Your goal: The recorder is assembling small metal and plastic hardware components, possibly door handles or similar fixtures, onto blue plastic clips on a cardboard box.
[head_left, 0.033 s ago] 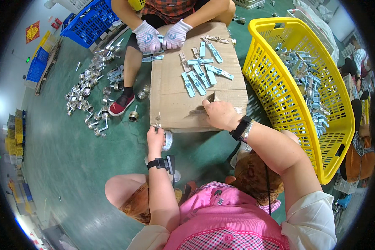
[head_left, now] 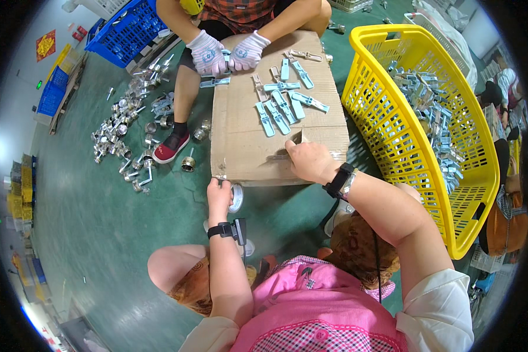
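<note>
A cardboard sheet [head_left: 246, 138] lies before me with shiny clear tape along its near edge. My left hand [head_left: 219, 192] is closed at its near left corner, with a pale ring that looks like a roll of tape [head_left: 236, 198] against the fingers. My right hand [head_left: 311, 161] rests closed on the near right part, beside a small raised cardboard flap [head_left: 299, 136]; anything inside those fingers is hidden. Several light-blue latch-like metal clips [head_left: 281, 105] lie on the sheet beyond. Across from me, a co-worker's gloved hands [head_left: 229, 54] hold a blue clip.
A large yellow basket [head_left: 387, 102] with many metal clips stands close on the right. Loose metal cup-shaped parts with stems [head_left: 117, 129] lie on the green floor [head_left: 100, 223] at left. A blue crate [head_left: 126, 35] stands at the back left, near the co-worker's red shoe [head_left: 171, 148].
The co-worker's gloved hands have shifted very slightly over the clip. My own hands have stayed where they were.
</note>
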